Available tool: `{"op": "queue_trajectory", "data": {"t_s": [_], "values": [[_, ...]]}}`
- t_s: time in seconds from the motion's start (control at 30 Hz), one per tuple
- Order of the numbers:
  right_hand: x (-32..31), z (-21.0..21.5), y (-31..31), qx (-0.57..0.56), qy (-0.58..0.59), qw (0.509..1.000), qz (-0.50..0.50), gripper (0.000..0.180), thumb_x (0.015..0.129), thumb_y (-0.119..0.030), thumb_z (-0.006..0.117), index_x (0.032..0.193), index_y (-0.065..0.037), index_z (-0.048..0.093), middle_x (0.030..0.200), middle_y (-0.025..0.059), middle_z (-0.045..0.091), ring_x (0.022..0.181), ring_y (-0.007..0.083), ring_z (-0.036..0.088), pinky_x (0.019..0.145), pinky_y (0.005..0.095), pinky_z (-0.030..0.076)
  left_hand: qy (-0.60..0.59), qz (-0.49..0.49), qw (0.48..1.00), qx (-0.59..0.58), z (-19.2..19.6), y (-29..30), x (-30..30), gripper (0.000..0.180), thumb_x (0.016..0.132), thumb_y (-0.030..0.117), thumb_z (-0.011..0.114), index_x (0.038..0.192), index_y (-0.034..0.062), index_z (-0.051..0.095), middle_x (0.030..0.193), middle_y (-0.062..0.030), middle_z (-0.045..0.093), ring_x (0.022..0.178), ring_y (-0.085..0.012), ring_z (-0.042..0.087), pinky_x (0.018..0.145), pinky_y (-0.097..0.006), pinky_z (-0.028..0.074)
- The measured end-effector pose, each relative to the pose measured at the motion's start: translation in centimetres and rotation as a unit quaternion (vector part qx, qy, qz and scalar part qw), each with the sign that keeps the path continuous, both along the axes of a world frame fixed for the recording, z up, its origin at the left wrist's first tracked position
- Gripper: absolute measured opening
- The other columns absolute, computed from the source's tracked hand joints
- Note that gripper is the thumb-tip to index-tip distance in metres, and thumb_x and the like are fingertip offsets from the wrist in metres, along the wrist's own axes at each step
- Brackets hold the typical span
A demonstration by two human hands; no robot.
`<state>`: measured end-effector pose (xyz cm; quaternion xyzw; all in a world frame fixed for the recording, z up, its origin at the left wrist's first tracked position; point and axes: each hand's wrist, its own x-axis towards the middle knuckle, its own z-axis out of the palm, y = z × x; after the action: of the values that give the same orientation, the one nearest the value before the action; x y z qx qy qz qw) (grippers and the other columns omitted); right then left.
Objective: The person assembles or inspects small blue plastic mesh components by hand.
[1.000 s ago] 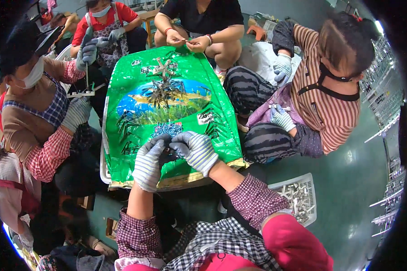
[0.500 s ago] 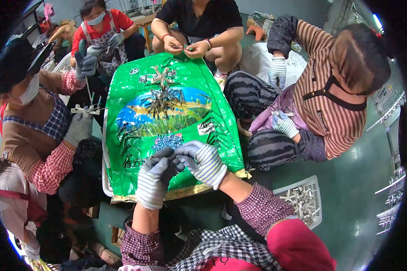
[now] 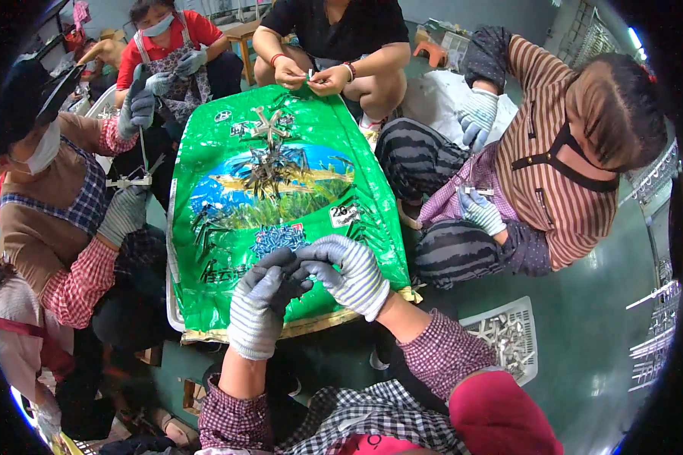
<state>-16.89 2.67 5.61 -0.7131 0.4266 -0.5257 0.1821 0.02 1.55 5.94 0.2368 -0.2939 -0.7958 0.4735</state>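
My left hand [image 3: 256,312] and my right hand [image 3: 350,276], both in striped gloves with dark-coated fingers, meet over the near edge of a green plastic sack [image 3: 376,262]. The fingertips of each are pinched close together, and anything between them is too small or too hidden to make out. Just beyond my fingers lies a heap of small blue-and-silver pieces [image 3: 278,240]. Farther up the sack is a pile of thin dark strips [image 3: 269,173], with a pale branched part [image 3: 268,123] at its far end.
Co-workers sit around the sack. One at left holds a pale branched piece [image 3: 129,182] and a thin strip; one at right has a metal part [image 3: 474,189] in a gloved hand. A white basket of metal parts [image 3: 530,326] stands on the floor at my right.
My hands stay together over the sack with only slight finger movement. The left co-worker's branched piece has lowered and tilted. At right, the co-worker's raised hand has shifted a little.
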Motion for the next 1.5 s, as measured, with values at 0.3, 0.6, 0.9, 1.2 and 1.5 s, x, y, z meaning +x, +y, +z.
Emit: {"op": "queue_trajectory", "data": {"t_s": [0.3,0.6,0.9,1.2,1.5], "values": [[0.3,0.1,0.5,0.057,-0.079,0.995,0.013,0.016,0.085,-0.014,0.061,0.094,-0.001,0.063,0.082,0.0090,0.063,0.076,0.0181,0.060,0.069,0.0292,0.047,-0.005,-0.009,1.000,-0.007,0.4,0.6,0.3,0.045,0.082,0.024,0.065,0.115,-0.0026,0.050,0.110,-0.0161,0.058,0.100,-0.0289,0.059,0.083,-0.039,0.050],[0.1,-0.1,0.3,0.009,-0.071,0.997,-0.014,0.019,0.086,-0.020,0.059,0.092,-0.001,0.060,0.081,0.0113,0.060,0.072,0.0198,0.060,0.064,0.0298,0.048,-0.007,-0.004,1.000,-0.012,1.1,0.7,-0.4,0.047,0.085,0.021,0.061,0.123,0.0005,0.041,0.110,-0.0197,0.057,0.103,-0.0310,0.058,0.081,-0.039,0.051],[0.0,-0.1,1.4,0.071,-0.131,0.989,-0.016,0.021,0.086,-0.021,0.061,0.092,0.000,0.061,0.083,0.0081,0.061,0.077,0.0143,0.057,0.072,0.0274,0.047,-0.142,0.064,0.985,-0.075,-0.1,1.1,0.2,0.032,0.086,0.021,0.059,0.109,0.0016,0.051,0.105,-0.0141,0.060,0.088,-0.0236,0.062,0.071,-0.036,0.052],[-0.4,1.5,1.0,0.163,-0.267,0.949,0.046,0.012,0.085,-0.015,0.063,0.090,-0.005,0.061,0.093,0.0011,0.058,0.088,0.0097,0.053,0.080,0.0257,0.043,-0.153,0.050,0.986,-0.037,1.0,-0.4,-0.3,0.046,0.087,0.024,0.055,0.121,-0.0047,0.046,0.103,-0.0119,0.061,0.090,-0.0204,0.061,0.077,-0.030,0.048],[1.9,-1.2,0.3,0.239,-0.303,0.917,0.105,0.018,0.083,-0.008,0.064,0.099,0.000,0.061,0.109,0.0049,0.055,0.092,0.0120,0.056,0.083,0.0250,0.046,-0.120,0.032,0.992,-0.006,-0.1,-0.8,1.0,0.033,0.086,0.017,0.056,0.113,-0.0029,0.055,0.091,-0.0070,0.062,0.078,-0.0162,0.061,0.068,-0.029,0.052]]}}
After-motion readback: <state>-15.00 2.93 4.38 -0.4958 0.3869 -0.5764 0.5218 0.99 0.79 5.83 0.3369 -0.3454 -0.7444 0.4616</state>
